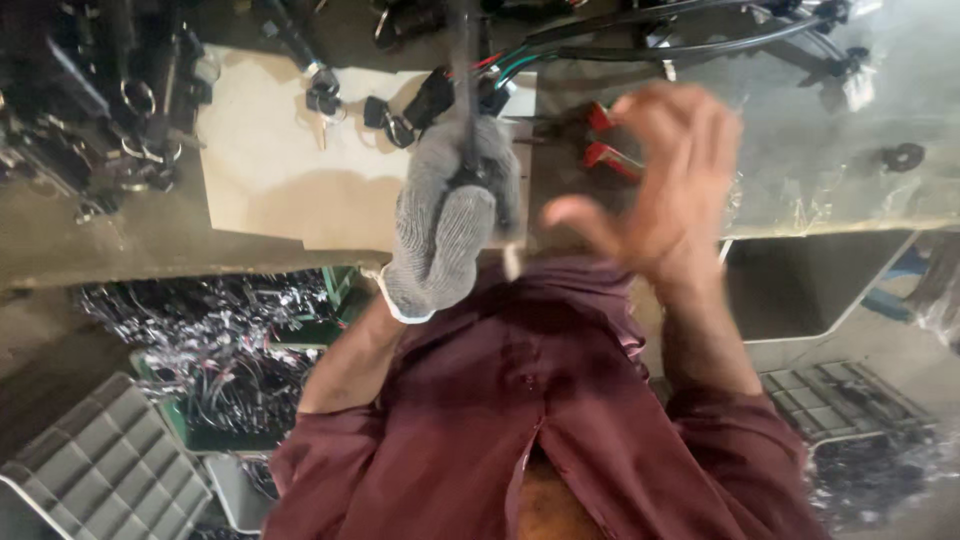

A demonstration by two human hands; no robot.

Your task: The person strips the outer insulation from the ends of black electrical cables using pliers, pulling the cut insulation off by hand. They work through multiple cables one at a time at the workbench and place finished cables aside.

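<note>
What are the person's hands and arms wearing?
The left hand wears a grey knitted work glove with a pale, rolled cuff at the wrist. The right hand wears no glove at all. Both arms have the sleeves of a dark maroon shirt, pushed up near the elbows so the forearms are uncovered. No watch, ring or bracelet can be seen, though the right hand is a bit blurry.

The left hand (447, 215), in a grey knit glove, is closed around a dark rod (463, 60) that rises from its fingers. Beside it the bare right hand (665, 190) is open, fingers curled; red-handled pliers (605, 145) lie just behind its fingertips, black cables (690, 45) beyond.
</note>
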